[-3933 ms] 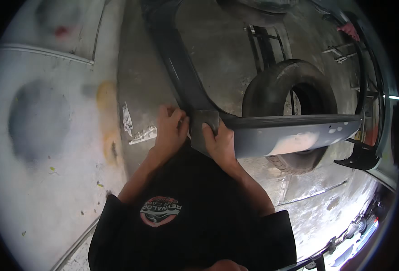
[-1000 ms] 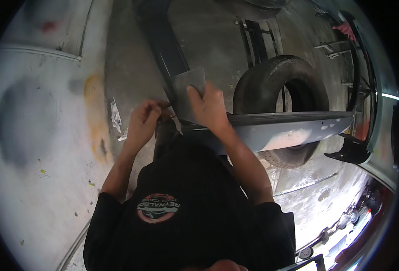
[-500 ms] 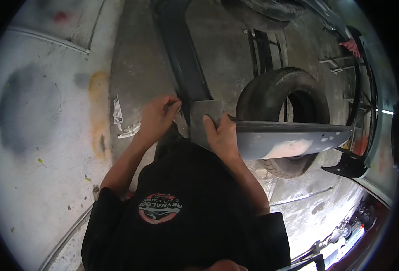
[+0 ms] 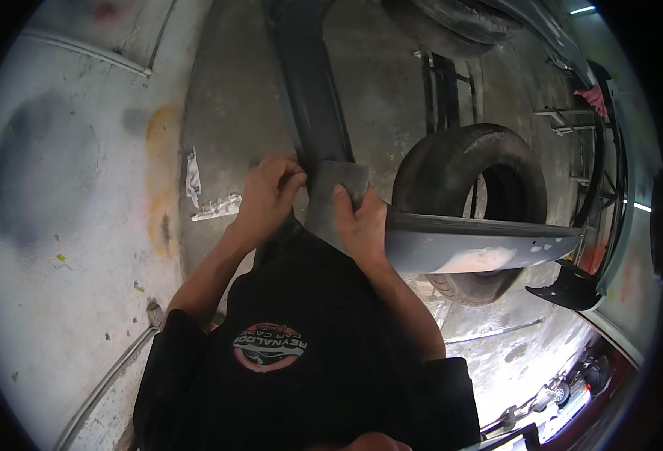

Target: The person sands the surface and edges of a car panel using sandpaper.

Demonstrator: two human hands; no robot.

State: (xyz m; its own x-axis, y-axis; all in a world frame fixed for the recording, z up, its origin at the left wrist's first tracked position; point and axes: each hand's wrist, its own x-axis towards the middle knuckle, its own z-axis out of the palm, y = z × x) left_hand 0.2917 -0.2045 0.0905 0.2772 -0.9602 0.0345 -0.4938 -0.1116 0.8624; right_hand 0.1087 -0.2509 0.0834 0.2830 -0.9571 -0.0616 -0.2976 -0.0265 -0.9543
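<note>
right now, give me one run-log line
right hand: holds grey sheet; left hand: at panel edge, contact unclear; panel: pale patch

Cannot see part of the dark sheet (image 4: 325,199) beneath the right hand (image 4: 363,225). Cannot be sure of contact between the left hand (image 4: 270,194) and the gray car part (image 4: 429,246). Lose that part and an upper tire (image 4: 485,21) past the top edge. Cannot identify small shapes (image 4: 560,393), lower right.
</note>
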